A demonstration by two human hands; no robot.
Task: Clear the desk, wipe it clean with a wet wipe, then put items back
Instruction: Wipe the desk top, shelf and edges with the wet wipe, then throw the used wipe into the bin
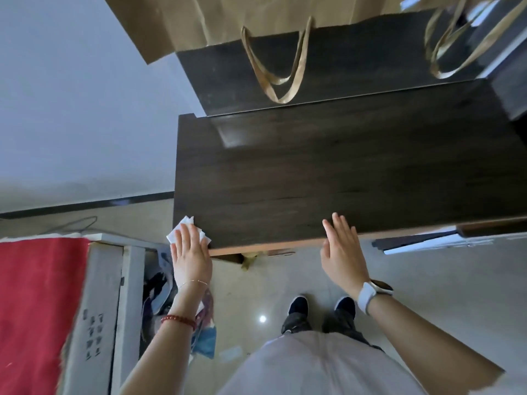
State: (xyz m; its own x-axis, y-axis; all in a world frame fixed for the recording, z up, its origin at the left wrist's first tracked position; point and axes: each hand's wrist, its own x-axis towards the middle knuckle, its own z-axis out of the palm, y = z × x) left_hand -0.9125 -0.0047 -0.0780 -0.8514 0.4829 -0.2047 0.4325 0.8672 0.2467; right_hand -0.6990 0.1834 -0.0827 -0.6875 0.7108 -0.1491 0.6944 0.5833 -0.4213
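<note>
A dark wooden desk [328, 172] fills the middle of the view, its top bare. My left hand [191, 252] lies flat on a white wet wipe [178, 232] at the desk's near left corner, pressing it down; the wipe sticks out past the fingers and over the edge. My right hand [340, 246] rests at the desk's front edge, palm down, fingers spread, holding nothing. A white watch sits on that wrist.
Brown paper bags [273, 61] with looped handles stand on a higher dark shelf [356, 52] behind the desk. A red cloth [37, 303] covers a white box at the left. Bags and clutter [159, 289] lie on the tiled floor beside it.
</note>
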